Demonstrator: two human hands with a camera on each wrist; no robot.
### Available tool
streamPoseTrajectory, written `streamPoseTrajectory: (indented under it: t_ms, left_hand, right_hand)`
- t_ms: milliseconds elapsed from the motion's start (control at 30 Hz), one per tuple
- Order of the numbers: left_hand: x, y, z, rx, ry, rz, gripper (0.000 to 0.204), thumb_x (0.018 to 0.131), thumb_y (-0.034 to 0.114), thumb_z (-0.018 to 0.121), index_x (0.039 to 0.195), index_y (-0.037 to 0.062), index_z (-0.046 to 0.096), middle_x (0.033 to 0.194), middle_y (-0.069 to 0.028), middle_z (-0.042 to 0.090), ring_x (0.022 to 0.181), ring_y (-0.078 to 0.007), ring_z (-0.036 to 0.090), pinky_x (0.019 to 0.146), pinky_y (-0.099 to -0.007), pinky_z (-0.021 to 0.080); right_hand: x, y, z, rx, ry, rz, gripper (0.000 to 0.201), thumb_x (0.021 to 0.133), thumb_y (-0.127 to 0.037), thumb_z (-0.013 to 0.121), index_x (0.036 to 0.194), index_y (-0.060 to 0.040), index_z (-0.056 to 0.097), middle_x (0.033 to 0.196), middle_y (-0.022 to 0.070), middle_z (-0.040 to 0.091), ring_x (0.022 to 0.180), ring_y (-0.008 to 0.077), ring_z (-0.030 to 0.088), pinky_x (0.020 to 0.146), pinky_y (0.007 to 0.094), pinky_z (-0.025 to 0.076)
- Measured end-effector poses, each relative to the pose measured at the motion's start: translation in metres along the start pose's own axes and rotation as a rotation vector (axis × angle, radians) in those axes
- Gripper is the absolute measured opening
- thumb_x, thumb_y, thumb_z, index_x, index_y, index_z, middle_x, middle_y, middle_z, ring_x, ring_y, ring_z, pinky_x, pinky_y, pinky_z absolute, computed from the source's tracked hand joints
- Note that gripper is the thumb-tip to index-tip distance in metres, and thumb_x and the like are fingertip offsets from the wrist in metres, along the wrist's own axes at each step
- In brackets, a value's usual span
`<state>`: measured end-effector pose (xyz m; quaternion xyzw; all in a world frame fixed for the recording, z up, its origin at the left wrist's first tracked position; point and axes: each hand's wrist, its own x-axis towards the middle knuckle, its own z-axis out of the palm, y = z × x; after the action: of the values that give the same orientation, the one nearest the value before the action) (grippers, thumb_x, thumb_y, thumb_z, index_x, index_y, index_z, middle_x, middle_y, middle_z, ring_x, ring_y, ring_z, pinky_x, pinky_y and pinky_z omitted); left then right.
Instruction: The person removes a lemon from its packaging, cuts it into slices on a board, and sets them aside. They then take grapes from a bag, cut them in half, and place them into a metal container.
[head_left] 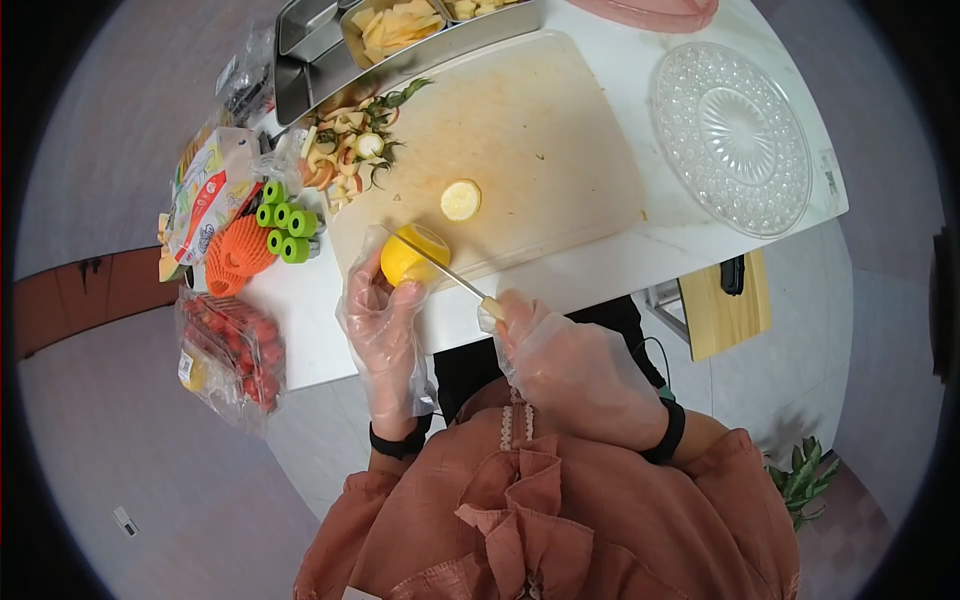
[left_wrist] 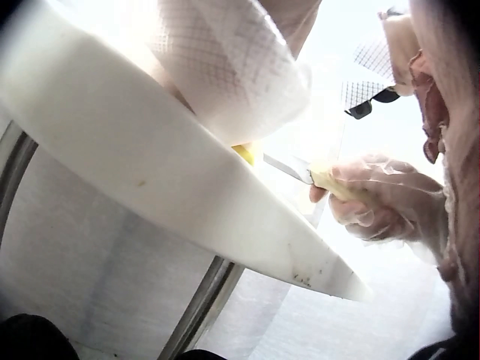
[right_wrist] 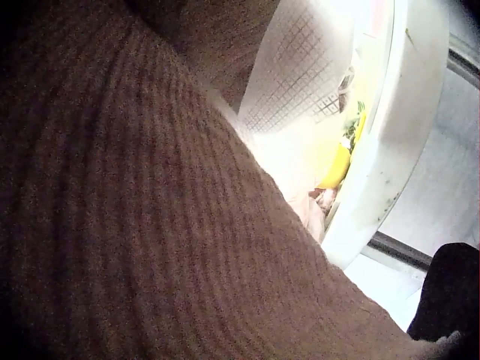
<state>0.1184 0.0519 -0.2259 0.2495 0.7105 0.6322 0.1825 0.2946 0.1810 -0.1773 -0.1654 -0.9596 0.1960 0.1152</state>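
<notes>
My left hand (head_left: 388,335), in a clear plastic glove, grips a yellow lemon (head_left: 408,262) at the near left edge of the white cutting board (head_left: 520,110). In my gloved right hand (head_left: 570,360) is a knife (head_left: 464,283), held by its pale handle. Its blade slants up and left across the lemon's top. A round, pale-faced lemon piece (head_left: 460,200) lies flat on the board just beyond. The left wrist view shows the right hand (left_wrist: 386,196) curled round the knife handle (left_wrist: 334,184). In the right wrist view a sleeve covers much, with the lemon (right_wrist: 334,166) bright beyond it.
Fruit peels and leafy scraps (head_left: 350,145) pile on the board's left. Behind stands a metal tray (head_left: 310,75) with cut fruit. Left are green-handled cutters (head_left: 285,225), orange foam nets (head_left: 240,255) and a pack of red fruit (head_left: 235,345). A clear glass plate (head_left: 735,140) lies right.
</notes>
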Motion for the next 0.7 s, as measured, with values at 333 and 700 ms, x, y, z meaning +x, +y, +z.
streamPoseTrajectory:
  t_ms: [333,700]
  left_hand:
    - [0.004,0.007,0.000,0.004,-0.046,0.014,0.052,0.092,0.013,0.072,0.135,-0.0081,0.053,0.118,-0.0116,0.065,0.105,-0.0150,0.061,0.095,-0.0283,0.048]
    - [0.006,0.007,-0.003,0.003,-0.063,0.002,0.050,0.091,0.010,0.072,0.134,-0.0076,0.054,0.118,-0.0125,0.066,0.104,-0.0152,0.061,0.093,-0.0281,0.049]
  right_hand:
    - [0.001,-0.005,-0.004,0.122,-0.161,0.118,0.016,0.101,-0.021,0.055,0.101,-0.0058,0.050,0.066,0.0093,0.057,0.049,0.0279,0.062,0.040,0.0384,0.048]
    - [0.007,-0.007,-0.013,0.035,-0.156,0.059,0.021,0.102,-0.025,0.052,0.095,-0.0057,0.049,0.065,0.0076,0.057,0.046,0.0225,0.061,0.037,0.0344,0.046]
